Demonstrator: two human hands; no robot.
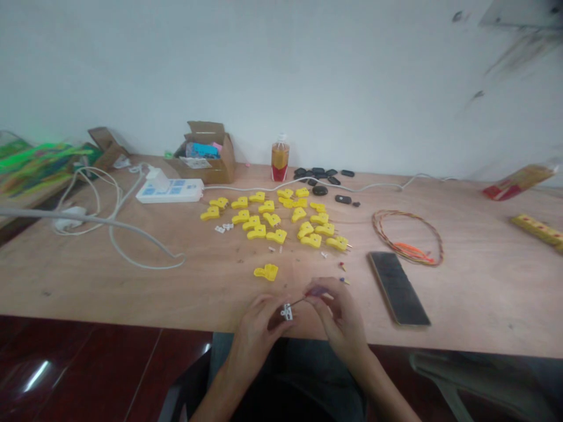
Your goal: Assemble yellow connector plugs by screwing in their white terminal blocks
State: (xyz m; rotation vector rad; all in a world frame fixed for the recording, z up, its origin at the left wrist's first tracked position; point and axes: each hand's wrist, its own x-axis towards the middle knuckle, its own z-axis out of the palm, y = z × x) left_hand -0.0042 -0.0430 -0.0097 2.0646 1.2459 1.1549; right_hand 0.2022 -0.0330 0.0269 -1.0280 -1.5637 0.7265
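At the table's front edge, my left hand (259,322) is closed, pinching a small white plug insert (287,312) between thumb and fingers. My right hand (342,313) grips a small screwdriver (315,291) with a purple-and-red handle. Its thin shaft points left, and the tip is at or very near the insert; contact is too small to make out. Just beyond my hands lies a yellow plug shell half (266,272). Several yellow plugs (276,236), some with metal prongs showing, are spread farther back. Two small pieces, one red-ended (342,266) and one blue-ended (345,281), lie beyond my right hand.
A phone (399,288) and coiled wire (409,262) lie to the right. Farther back are a bottle (280,158), black plastic pieces (319,172) and an open cardboard box (226,161). White cables trail around a power strip (191,190) at left.
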